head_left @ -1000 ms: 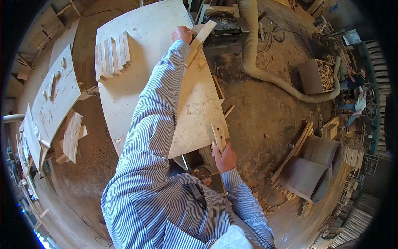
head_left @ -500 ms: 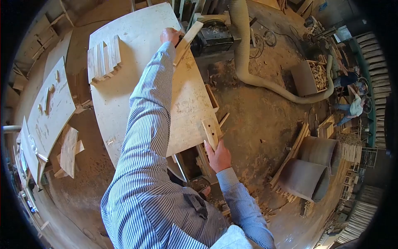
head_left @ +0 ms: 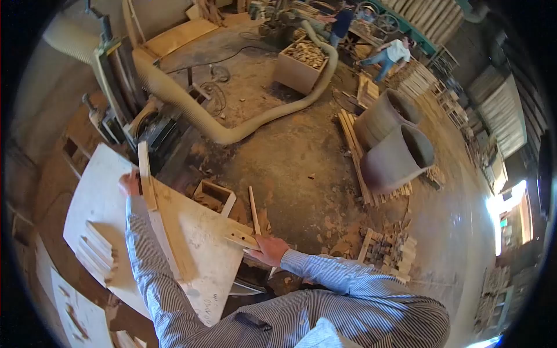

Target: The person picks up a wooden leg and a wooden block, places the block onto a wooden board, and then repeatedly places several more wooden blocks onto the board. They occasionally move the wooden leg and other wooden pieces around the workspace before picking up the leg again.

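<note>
At the upper left of the pale tabletop (head_left: 203,278), my left hand (head_left: 130,183) is closed beside an upright wooden strip (head_left: 145,168); what its fingers hold is hidden. A long board (head_left: 169,243) slants across the tabletop below that strip. My right hand (head_left: 271,250) grips the end of a wooden piece with dark holes (head_left: 242,238) at the table's right corner. Close to this hand, a thin stick (head_left: 254,210) points away past the edge. Several notched wooden pieces (head_left: 96,250) lie side by side on the left of the tabletop.
A dark machine (head_left: 159,136) adjoins the table's far edge. An open wooden box (head_left: 214,196) sits beyond it. A thick hose (head_left: 232,134) crosses the floor towards a bin of offcuts (head_left: 299,72). Two large drums (head_left: 397,156) stand at right. People (head_left: 390,55) are in the background.
The view has swung to the right, so the table now appears lower left. My left hand remains beside the upright strip, and my right hand still grips the holed piece.
</note>
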The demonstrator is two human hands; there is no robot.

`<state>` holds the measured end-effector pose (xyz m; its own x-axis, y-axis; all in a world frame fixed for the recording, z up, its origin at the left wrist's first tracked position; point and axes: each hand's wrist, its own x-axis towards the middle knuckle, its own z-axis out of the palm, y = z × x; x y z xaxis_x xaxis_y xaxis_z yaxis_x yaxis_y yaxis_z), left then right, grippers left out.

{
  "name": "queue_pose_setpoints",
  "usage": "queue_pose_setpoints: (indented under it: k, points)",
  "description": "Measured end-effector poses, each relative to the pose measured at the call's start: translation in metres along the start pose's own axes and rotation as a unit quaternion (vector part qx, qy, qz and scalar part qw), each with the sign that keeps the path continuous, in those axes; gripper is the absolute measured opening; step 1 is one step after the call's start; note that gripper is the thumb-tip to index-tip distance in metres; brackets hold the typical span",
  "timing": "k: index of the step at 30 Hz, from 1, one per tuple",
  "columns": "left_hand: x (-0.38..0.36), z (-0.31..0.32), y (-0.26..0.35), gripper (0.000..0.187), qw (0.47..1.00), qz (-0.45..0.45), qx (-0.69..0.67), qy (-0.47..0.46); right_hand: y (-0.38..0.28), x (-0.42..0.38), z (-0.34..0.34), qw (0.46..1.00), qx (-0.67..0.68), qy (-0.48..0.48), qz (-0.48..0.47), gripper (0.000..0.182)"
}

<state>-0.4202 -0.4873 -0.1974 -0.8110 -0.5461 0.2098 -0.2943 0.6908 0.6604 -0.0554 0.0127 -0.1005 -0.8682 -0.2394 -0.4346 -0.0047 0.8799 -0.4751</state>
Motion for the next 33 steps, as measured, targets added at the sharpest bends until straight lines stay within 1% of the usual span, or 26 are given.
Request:
queue_pose_setpoints:
  k: [2, 3, 4, 6, 8, 9, 10, 12, 14, 15, 16, 17, 18, 19, 21, 22, 23, 25, 26, 27, 28, 29, 30, 31, 32, 33]
  points:
    - [0.005, 0.007, -0.008, 0.049, 0.999, -0.018, -0.042, -0.010, -0.002, 0.004, 0.000, 0.996, -0.006, 0.061, -0.064, 0.058]
    - [0.002, 0.011, -0.008, 0.049, 0.996, -0.040, -0.083, -0.013, 0.004, 0.001, 0.002, 0.996, -0.003, 0.069, -0.062, 0.058]
    - [-0.008, 0.004, 0.003, 0.049, 0.996, -0.032, -0.083, -0.016, 0.007, -0.002, 0.001, 0.997, 0.001, 0.063, -0.053, 0.058]
    - [-0.030, -0.002, 0.019, 0.045, 0.984, -0.062, -0.167, -0.013, 0.012, -0.017, -0.001, 0.997, 0.010, 0.061, -0.041, 0.059]
    - [-0.040, 0.005, 0.033, 0.044, 0.983, -0.045, -0.179, -0.026, 0.015, -0.030, -0.008, 0.997, 0.004, 0.073, -0.035, 0.062]
    - [-0.042, 0.009, 0.029, 0.043, 0.982, -0.033, -0.183, -0.036, 0.019, -0.031, -0.009, 0.997, 0.006, 0.061, -0.045, 0.062]
    - [-0.046, 0.014, 0.022, 0.043, 0.980, -0.021, -0.190, -0.051, 0.028, -0.033, -0.006, 1.000, 0.009, 0.030, -0.004, 0.064]
    - [-0.049, 0.025, 0.006, 0.043, 0.972, -0.018, -0.216, -0.092, 0.027, -0.038, -0.011, 0.999, 0.002, -0.014, 0.038, 0.067]
    - [-0.052, 0.032, -0.016, 0.044, 0.960, -0.027, -0.249, -0.126, 0.023, -0.051, -0.020, 0.999, -0.011, -0.011, 0.045, 0.063]
    - [-0.084, -0.024, 0.041, 0.039, 0.977, -0.059, -0.158, -0.129, 0.022, -0.051, -0.020, 0.998, -0.024, 0.004, 0.051, 0.061]
    - [-0.088, -0.011, 0.038, 0.040, 0.999, 0.025, -0.044, 0.014, 0.017, -0.055, -0.022, 0.999, -0.022, -0.017, 0.033, 0.061]
    - [-0.084, 0.004, 0.027, 0.050, 0.997, -0.008, -0.072, -0.024, 0.016, -0.061, -0.030, 0.999, -0.013, -0.007, 0.039, 0.060]
    - [-0.104, -0.030, 0.063, 0.058, 0.999, 0.023, -0.008, -0.038, 0.018, -0.065, -0.035, 0.999, -0.006, 0.010, 0.052, 0.060]
    - [-0.112, -0.037, 0.066, 0.058, 0.999, 0.025, -0.009, -0.041, 0.025, -0.067, -0.033, 0.998, -0.005, 0.011, 0.055, 0.060]
    - [-0.117, -0.040, 0.075, 0.061, 0.993, 0.113, 0.012, -0.044, 0.044, -0.073, -0.021, 0.999, -0.018, 0.034, 0.029, 0.060]
    - [-0.121, -0.033, 0.062, 0.068, 0.988, 0.149, -0.018, -0.032, 0.049, -0.074, -0.016, 0.999, -0.016, 0.027, 0.029, 0.060]
    - [-0.113, -0.019, 0.064, 0.066, 0.977, 0.203, -0.032, -0.058, 0.056, -0.081, -0.015, 0.998, -0.014, 0.035, 0.044, 0.060]
    - [-0.107, -0.006, 0.052, 0.062, 0.933, 0.339, -0.018, -0.119, 0.066, -0.098, -0.018, 0.998, -0.020, 0.057, 0.003, 0.060]
    - [-0.102, -0.001, 0.044, 0.061, 0.907, 0.404, -0.007, -0.120, 0.069, -0.109, -0.021, 0.997, 0.001, 0.076, -0.022, 0.060]
    - [-0.097, -0.002, 0.047, 0.058, 0.888, 0.433, 0.011, -0.156, 0.070, -0.114, -0.023, 0.994, 0.020, 0.094, -0.054, 0.060]
    - [-0.100, 0.004, 0.049, 0.054, 0.925, 0.318, 0.074, -0.194, 0.070, -0.116, -0.026, 0.996, 0.016, 0.082, -0.021, 0.060]
    - [-0.102, 0.003, 0.045, 0.049, 0.921, 0.343, 0.045, -0.182, 0.072, -0.124, -0.026, 0.998, 0.015, 0.060, 0.004, 0.060]
    - [-0.112, -0.014, 0.074, 0.042, 0.929, 0.300, 0.052, -0.209, 0.073, -0.125, -0.028, 0.996, 0.019, 0.085, 0.021, 0.060]
    - [-0.128, -0.035, 0.099, 0.035, 0.924, 0.303, 0.038, -0.230, 0.073, -0.129, -0.030, 0.996, 0.030, 0.086, 0.018, 0.059]
    - [-0.123, -0.026, 0.087, 0.034, 0.908, 0.366, -0.007, -0.203, 0.074, -0.133, -0.029, 0.996, 0.042, 0.083, 0.010, 0.059]
    - [-0.130, -0.028, 0.084, 0.034, 0.904, 0.375, -0.009, -0.203, 0.078, -0.136, -0.027, 0.995, 0.045, 0.093, 0.014, 0.059]
